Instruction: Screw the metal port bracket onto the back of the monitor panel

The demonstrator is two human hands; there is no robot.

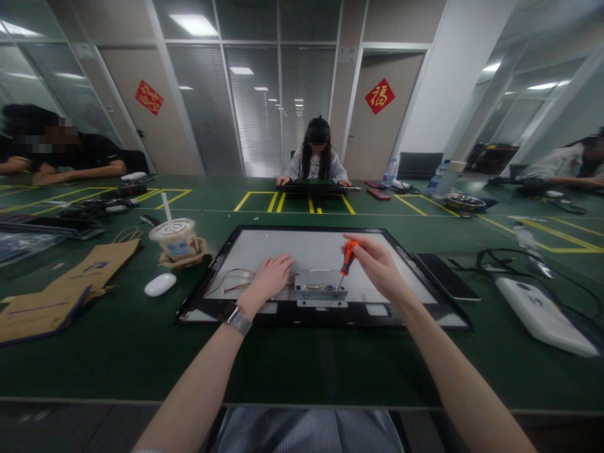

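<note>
A flat monitor panel [311, 246] with a black frame lies back side up on the table in front of me. On its near edge sits a metal box [314, 277] with a row of ports. My right hand [380, 264] grips an orange and black screwdriver [350, 255], its shaft slanting down to the right end of the box. My left hand [272, 280] lies flat on the panel, just left of the box, with fingers stretched out. Thin wires [234, 273] run across the panel beside the left wrist.
On the left are a lidded drink cup [175, 242], a white mouse [160, 285] and paper bags [92, 270]. A phone [446, 275], a white device [545, 314] and black cables [500, 258] lie on the right. People sit opposite and at both sides.
</note>
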